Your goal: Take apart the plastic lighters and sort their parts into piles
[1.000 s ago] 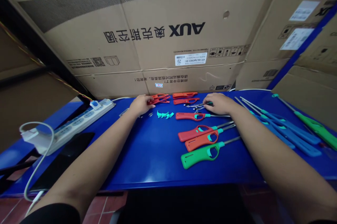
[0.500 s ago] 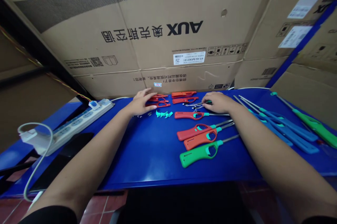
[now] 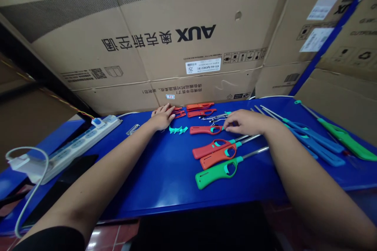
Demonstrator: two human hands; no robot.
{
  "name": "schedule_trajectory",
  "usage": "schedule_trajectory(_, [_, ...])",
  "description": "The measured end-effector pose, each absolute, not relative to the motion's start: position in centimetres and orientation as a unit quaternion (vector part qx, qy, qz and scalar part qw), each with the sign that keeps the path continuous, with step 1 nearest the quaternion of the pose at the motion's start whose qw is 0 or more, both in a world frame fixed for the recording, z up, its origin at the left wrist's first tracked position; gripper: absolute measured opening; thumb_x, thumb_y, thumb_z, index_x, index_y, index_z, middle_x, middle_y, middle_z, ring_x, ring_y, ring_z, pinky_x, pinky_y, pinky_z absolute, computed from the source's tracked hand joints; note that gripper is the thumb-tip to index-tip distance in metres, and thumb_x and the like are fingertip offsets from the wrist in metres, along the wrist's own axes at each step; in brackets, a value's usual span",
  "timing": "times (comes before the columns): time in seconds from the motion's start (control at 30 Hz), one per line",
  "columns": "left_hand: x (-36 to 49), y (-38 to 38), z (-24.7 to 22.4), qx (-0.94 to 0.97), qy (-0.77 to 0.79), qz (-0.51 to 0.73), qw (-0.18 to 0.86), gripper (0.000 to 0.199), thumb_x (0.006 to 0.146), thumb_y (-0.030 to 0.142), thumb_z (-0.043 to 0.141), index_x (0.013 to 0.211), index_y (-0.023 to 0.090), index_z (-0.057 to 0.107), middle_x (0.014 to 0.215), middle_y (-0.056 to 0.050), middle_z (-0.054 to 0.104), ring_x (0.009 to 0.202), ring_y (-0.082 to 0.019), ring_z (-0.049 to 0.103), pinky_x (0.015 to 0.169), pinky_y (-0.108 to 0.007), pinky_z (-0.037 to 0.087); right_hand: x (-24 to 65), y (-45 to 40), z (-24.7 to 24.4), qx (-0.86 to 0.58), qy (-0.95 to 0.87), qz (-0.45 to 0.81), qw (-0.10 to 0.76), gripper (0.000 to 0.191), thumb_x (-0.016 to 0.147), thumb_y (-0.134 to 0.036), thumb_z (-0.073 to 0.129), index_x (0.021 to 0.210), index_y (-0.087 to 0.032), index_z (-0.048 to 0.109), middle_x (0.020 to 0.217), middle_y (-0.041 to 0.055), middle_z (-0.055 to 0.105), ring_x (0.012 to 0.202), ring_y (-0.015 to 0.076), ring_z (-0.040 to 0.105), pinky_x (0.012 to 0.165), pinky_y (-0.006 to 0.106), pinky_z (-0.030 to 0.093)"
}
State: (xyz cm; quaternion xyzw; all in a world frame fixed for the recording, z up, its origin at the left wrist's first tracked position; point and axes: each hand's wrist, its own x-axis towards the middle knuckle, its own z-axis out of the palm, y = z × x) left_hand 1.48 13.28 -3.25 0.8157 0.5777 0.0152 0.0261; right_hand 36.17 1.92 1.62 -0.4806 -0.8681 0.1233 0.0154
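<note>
My left hand point(image 3: 161, 118) rests on the blue table point(image 3: 153, 180) with its fingertips beside a small stack of red plastic lighter shells point(image 3: 179, 113). More red shells point(image 3: 200, 109) lie just to the right. My right hand point(image 3: 243, 122) reaches over a red lighter body point(image 3: 205, 130), its fingertips at the teal collar. Whether it grips anything is hidden. Thin wires and small metal parts point(image 3: 212, 117) lie above that hand, and teal plastic pieces point(image 3: 178, 129) lie between my hands. Red point(image 3: 210, 149), orange point(image 3: 218, 159) and green point(image 3: 215, 175) long-nosed lighters lie below my right wrist.
Blue point(image 3: 316, 145) and green point(image 3: 344, 137) lighters lie at the table's right. A white power strip point(image 3: 78, 149) with a cable sits at the left, beside a black phone point(image 3: 61, 180). Cardboard boxes point(image 3: 165, 43) stand along the back edge.
My right hand has moved down and left from the wires to the red lighter. My left hand has drawn its fingers in beside the red shells. The whole view has shifted slightly.
</note>
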Motion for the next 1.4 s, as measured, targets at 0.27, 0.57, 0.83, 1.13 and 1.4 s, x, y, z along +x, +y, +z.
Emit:
schedule_trajectory(0.27, [-0.7,11.1,-0.6,0.84,0.532,0.098,0.028,0.049,0.099,0.042,0.032,0.127,0.019,0.065,0.128,-0.01,0.068,0.118,-0.025,0.061,0.102,-0.037,0.047,35.5,2.3,0.5,-0.515,-0.85,0.11,-0.013,0.02,0.086,-0.029,0.06,0.1,-0.021,0.073,0.096,0.0062,0.071,0.08,0.0206,0.062,0.068,0.03,0.042])
schedule_trajectory(0.57, [-5.5,10.4,-0.5,0.863,0.497,0.067,0.055,0.036,0.087,0.025,0.048,0.11,0.021,0.075,0.115,-0.005,0.076,0.104,-0.021,0.07,0.095,-0.031,0.052,34.0,2.7,-0.8,-0.45,-0.888,0.099,-0.008,0.033,0.089,-0.027,0.058,0.117,-0.023,0.074,0.111,0.0084,0.073,0.095,0.0234,0.066,0.08,0.032,0.048])
schedule_trajectory(0.83, [-4.3,9.4,-1.9,0.898,0.437,0.041,0.018,0.046,0.082,0.009,0.044,0.115,0.019,0.075,0.127,-0.008,0.07,0.119,-0.02,0.064,0.108,-0.033,0.045,33.5,2.8,-1.1,-0.46,-0.882,0.097,-0.012,0.03,0.091,-0.029,0.055,0.112,-0.024,0.076,0.109,0.008,0.074,0.095,0.0237,0.067,0.079,0.032,0.049])
schedule_trajectory(1.13, [-4.8,10.5,-3.7,0.89,0.456,0.035,-0.007,0.048,0.086,0.014,0.04,0.121,0.018,0.072,0.129,-0.009,0.068,0.119,-0.024,0.062,0.108,-0.037,0.047,34.0,3.2,-1.5,-0.446,-0.891,0.084,-0.006,0.029,0.091,-0.031,0.053,0.108,-0.024,0.076,0.102,0.008,0.073,0.087,0.0232,0.066,0.075,0.033,0.047])
schedule_trajectory(1.4, [-5.1,10.2,-2.1,0.89,0.454,0.047,-0.006,0.041,0.089,0.029,0.045,0.117,0.015,0.072,0.126,-0.014,0.067,0.117,-0.029,0.062,0.107,-0.042,0.046,34.7,2.6,-0.3,-0.485,-0.865,0.124,0.005,0.026,0.089,-0.036,0.056,0.103,-0.021,0.072,0.1,0.0068,0.073,0.083,0.0205,0.064,0.071,0.031,0.045])
